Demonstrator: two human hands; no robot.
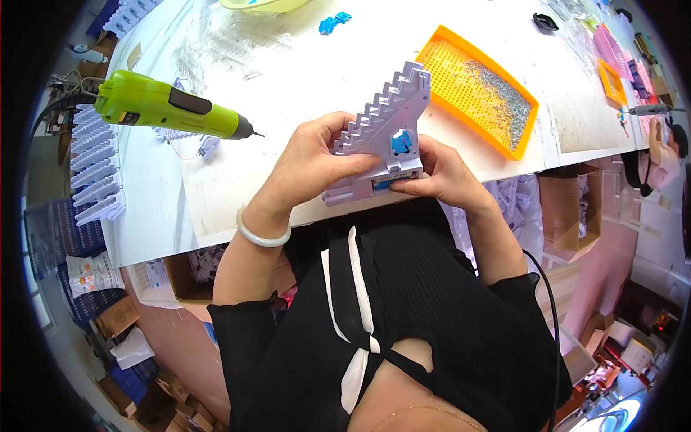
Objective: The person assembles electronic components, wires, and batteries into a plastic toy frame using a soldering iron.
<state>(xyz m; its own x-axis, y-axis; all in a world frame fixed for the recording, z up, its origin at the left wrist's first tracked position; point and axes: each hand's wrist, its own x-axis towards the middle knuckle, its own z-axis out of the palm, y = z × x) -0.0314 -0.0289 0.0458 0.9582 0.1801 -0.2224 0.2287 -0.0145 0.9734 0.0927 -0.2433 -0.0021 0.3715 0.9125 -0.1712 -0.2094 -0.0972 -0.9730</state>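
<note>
A light purple plastic stair-shaped toy part [412, 101] is held upright between both hands at the table's front edge. Stepped teeth run up its left slope, and a blue piece [402, 142] shows in a window on its side. My left hand [311, 153] wraps round the stepped side, thumb across the front. My right hand [448, 175] grips the lower right, its thumb pressed by a blue strip [383, 184] in the base. To the left hangs a green electric screwdriver [169, 108], its bit pointing right, touched by neither hand.
An orange perforated tray [461, 90] holding many small screws lies at right. Blue parts [335, 23] and a yellow-green basin [265, 3] sit farther back. Stacked purple stair parts [97, 169] line the left edge. Cardboard boxes [568, 209] and a bag of parts [517, 209] stand below the table.
</note>
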